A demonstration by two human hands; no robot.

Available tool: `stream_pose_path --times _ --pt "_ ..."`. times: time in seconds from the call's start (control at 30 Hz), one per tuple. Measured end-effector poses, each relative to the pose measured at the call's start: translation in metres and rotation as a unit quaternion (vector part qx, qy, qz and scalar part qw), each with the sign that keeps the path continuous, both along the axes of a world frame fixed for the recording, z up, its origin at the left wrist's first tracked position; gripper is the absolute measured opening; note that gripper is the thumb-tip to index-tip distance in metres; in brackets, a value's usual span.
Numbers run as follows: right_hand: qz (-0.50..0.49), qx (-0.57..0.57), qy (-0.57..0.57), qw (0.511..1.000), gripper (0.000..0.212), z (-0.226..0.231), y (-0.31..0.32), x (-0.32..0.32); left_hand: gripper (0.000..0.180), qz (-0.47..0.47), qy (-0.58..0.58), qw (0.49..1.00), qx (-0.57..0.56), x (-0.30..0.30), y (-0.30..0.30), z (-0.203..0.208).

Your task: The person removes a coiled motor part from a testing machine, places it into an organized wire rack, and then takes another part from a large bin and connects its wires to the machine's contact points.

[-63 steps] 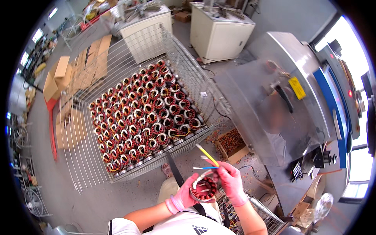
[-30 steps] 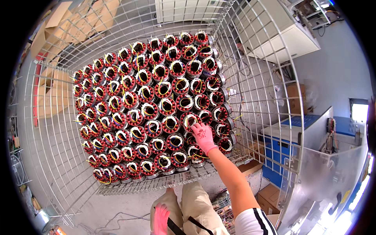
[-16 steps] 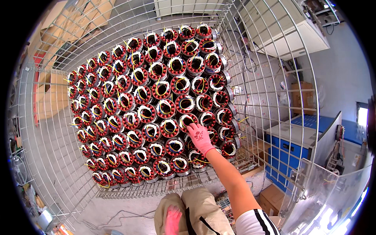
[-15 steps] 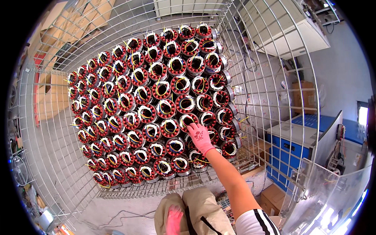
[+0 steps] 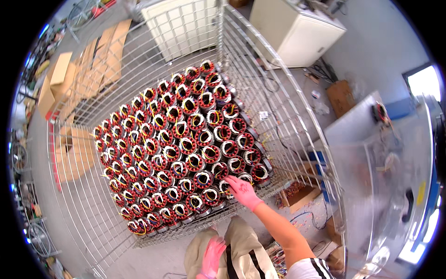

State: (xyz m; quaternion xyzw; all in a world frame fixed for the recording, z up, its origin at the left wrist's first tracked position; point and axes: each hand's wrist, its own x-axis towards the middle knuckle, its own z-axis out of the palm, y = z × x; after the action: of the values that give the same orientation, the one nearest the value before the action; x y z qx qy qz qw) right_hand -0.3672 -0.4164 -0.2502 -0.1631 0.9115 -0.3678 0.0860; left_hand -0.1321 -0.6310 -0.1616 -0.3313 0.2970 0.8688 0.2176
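Rows of motor stators [image 5: 195, 162] with red windings, white-bound bundles and yellow wires stand packed in a wire mesh cage [image 5: 153, 241]. My right hand [image 5: 242, 191], in a pink glove, reaches over the near right part of the rows. Its fingers stretch out at the rim of a stator [image 5: 219, 170] and partly cover the one beside it; nothing shows lifted in them. My left hand [image 5: 213, 255], also gloved in pink, hangs low in front of my leg, fingers loosely extended and holding nothing visible.
Flattened cardboard [image 5: 100, 60] lies beyond the cage at the left. White cabinets [image 5: 306, 39] stand at the back. On the right are a clear panel [image 5: 395, 186] and an open cardboard box [image 5: 302, 197] with scraps on the floor around it. The cage's mesh walls rise around the stators.
The view has turned, and the cage appears lower and further left. My right hand has shifted toward the near edge of the rows. My left hand has risen a little into view.
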Motion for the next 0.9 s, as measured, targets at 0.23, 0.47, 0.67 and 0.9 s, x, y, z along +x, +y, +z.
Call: stream_pose_path --times 0.23,0.47,0.67,0.9 --pt "-0.388 0.009 -0.095 0.917 0.028 0.069 0.101 0.257 0.048 -0.312 0.12 0.935 -0.12 -0.036 0.046 0.081" --pt "-0.898 -0.159 0.1 0.399 0.022 0.076 0.142 0.611 0.053 -0.583 0.286 0.739 -0.178 0.025 0.15 0.104" --pt "-0.953 -0.244 -0.024 0.179 0.027 -0.01 0.06 0.81 0.06 -0.675 0.617 0.356 -0.192 0.139 0.311 0.095" --pt "-0.925 -0.257 -0.203 0.194 0.039 -0.087 0.135 0.815 0.069 -0.549 0.767 0.146 -0.299 0.279 0.462 0.003"
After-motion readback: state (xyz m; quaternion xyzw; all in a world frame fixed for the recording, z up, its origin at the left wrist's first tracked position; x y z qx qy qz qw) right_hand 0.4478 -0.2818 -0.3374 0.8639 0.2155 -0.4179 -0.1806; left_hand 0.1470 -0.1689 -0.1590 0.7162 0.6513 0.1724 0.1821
